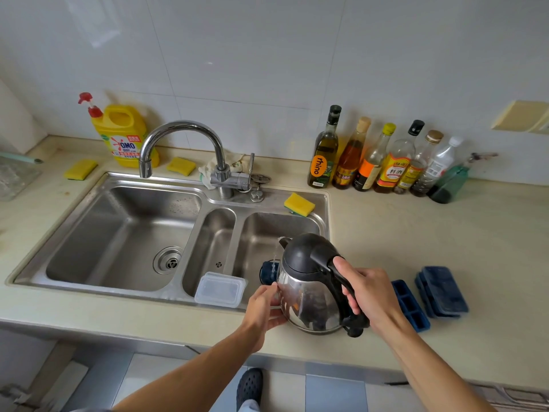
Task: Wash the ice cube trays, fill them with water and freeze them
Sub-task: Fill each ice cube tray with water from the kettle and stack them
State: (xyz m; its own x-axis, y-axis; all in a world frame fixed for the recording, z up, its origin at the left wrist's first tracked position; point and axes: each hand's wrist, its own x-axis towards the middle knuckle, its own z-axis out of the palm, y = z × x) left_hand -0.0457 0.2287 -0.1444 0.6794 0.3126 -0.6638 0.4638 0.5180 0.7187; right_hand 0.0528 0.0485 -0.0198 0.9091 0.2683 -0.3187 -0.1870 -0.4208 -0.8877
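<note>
Head view, right grip clasping handle of kettle, water trickling onto blue ice tray, left grip state unclear

Glossy white wall tiles fill the upper frame, with a beige switch plate at the right edge. A pale cream bench spans the middle, set with a steel three-basin sink and a curved chrome tap. Grey-blue floor tiles show at the bottom. The light is soft and even.
</note>
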